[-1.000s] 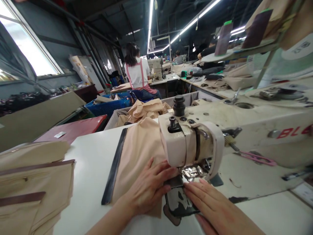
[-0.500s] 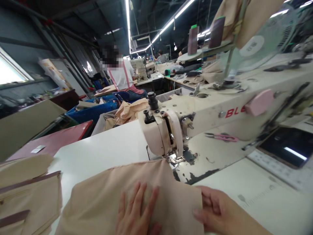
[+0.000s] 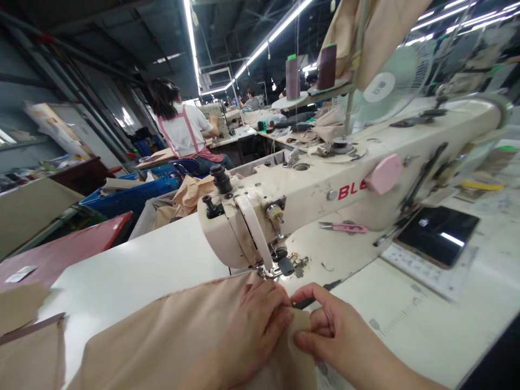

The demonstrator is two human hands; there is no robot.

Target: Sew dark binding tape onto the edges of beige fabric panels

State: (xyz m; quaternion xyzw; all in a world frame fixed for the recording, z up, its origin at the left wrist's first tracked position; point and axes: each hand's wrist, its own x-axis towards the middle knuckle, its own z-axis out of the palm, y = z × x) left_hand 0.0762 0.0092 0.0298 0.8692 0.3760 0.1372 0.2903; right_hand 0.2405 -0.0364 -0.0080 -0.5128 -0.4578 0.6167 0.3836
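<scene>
A beige fabric piece point(image 3: 162, 336) lies on the white table point(image 3: 134, 265) in front of a cream sewing machine point(image 3: 309, 189). My left hand point(image 3: 252, 325) rests on the fabric with its fingers curled over the edge just below the presser foot point(image 3: 276, 268). My right hand point(image 3: 325, 330) pinches the same fabric edge between thumb and fingers, touching the left hand's fingertips. Both hands are right under the needle area.
Pink thread snips point(image 3: 345, 227) lie on the machine bed. A dark phone point(image 3: 436, 235) sits at the right. More beige pieces point(image 3: 28, 346) are stacked at the far left. A person in a pink apron point(image 3: 179, 127) sits at another machine behind, beside a blue crate point(image 3: 130, 197).
The fabric has been pulled out from under the machine toward me. My hands went from lying flat on it to gripping its edge close to the presser foot. The view swung left.
</scene>
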